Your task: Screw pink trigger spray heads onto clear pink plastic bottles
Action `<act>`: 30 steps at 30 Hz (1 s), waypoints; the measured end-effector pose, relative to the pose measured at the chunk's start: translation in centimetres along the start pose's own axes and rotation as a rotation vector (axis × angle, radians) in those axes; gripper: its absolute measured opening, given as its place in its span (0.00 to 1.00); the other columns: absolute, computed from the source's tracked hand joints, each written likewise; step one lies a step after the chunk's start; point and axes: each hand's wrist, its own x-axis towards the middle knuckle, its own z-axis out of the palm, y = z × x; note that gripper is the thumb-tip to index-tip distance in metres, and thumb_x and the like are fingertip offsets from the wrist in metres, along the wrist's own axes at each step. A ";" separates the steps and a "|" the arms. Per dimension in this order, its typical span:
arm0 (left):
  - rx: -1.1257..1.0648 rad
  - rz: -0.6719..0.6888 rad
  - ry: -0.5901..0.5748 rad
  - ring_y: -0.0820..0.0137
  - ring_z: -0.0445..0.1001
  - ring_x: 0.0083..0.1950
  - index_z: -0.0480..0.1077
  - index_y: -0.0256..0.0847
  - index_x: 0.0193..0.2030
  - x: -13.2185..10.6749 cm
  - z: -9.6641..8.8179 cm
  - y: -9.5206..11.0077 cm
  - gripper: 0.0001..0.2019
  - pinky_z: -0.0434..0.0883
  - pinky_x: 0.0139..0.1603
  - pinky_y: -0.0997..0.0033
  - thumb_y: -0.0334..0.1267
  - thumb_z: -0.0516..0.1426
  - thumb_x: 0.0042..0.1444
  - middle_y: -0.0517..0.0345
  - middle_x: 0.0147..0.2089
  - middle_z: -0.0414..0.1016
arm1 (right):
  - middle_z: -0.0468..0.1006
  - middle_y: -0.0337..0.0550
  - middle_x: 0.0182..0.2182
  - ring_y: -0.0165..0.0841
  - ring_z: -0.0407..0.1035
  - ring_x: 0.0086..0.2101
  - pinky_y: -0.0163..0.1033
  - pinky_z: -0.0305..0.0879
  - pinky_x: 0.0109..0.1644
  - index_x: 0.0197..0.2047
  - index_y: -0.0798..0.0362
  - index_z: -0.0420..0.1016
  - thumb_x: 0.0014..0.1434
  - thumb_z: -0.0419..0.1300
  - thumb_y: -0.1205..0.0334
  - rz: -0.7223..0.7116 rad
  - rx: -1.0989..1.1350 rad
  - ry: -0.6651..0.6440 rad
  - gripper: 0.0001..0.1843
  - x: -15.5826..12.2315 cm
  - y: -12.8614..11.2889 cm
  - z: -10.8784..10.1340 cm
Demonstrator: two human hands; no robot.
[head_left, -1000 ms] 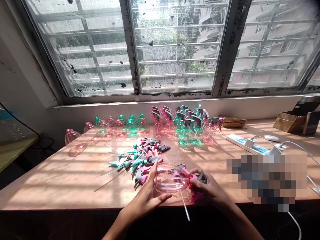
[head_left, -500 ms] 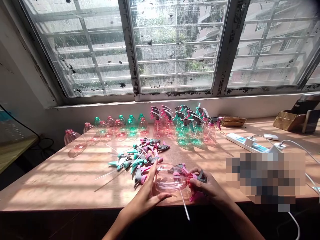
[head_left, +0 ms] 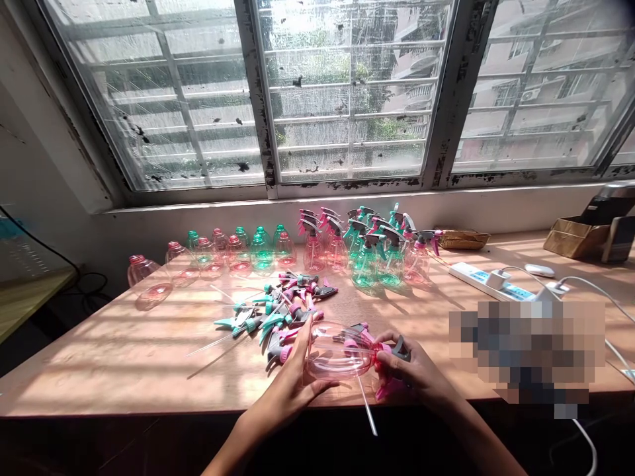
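Pink bottle [head_left: 333, 367] lies between the two hands I'm working through, its long axis running sideways: base against the left hand [head_left: 294, 378], neck toward the right hand [head_left: 411, 367], which is nearer the neck. I have the left palm curved wide around the base, and the right fingers pinched about the neck and a spray head [head_left: 401, 349]. Those fingers hide whether the two are joined; I can't make out where the pale straw [head_left: 368, 406], slanting down just left of the right hand, begins.
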 end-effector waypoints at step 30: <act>0.010 -0.038 -0.073 0.49 0.43 0.80 0.21 0.54 0.78 -0.2 -0.1 1.4 0.50 0.51 0.77 0.45 0.43 0.59 0.69 0.51 0.83 0.28 | 0.83 0.40 0.27 0.35 0.75 0.27 0.40 0.68 0.35 0.43 0.53 0.76 0.54 0.75 0.46 -0.003 -0.055 -0.003 0.24 -0.1 -0.3 0.2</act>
